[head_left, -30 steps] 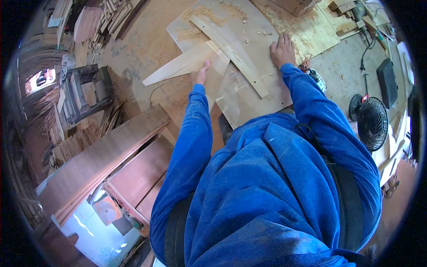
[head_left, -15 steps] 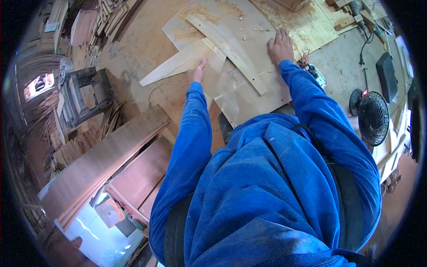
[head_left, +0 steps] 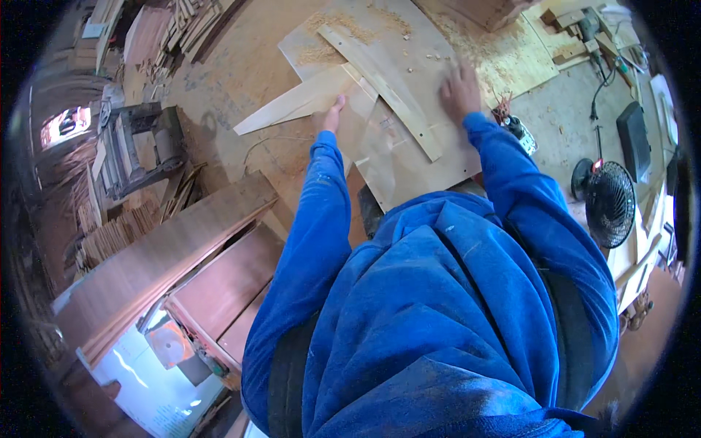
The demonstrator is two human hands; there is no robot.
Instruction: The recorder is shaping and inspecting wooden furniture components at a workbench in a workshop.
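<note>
Both hands lie flat, gripping nothing: left hand point(head_left: 332, 117) on the pale wedge point(head_left: 292, 106), right hand point(head_left: 458, 91) on the plywood sheet point(head_left: 409, 157), upper centre. Curved strip point(head_left: 383, 91) lies across the sheet, seemingly unfastened; shavings suggest cutting is done.

Seen from above, a person in a blue work jacket leans over a worktop point(head_left: 438, 175), where the left hand point(head_left: 332, 117) rests on a pale, pointed plywood offcut point(head_left: 292, 106). The right hand point(head_left: 460, 91) lies flat, fingers spread, on a large thin plywood sheet point(head_left: 409, 51) dusted with sawdust. A long curved pale wooden strip point(head_left: 383, 87) lies on that sheet between the hands, and a black round fan point(head_left: 610, 201) stands well off to the right.
</note>
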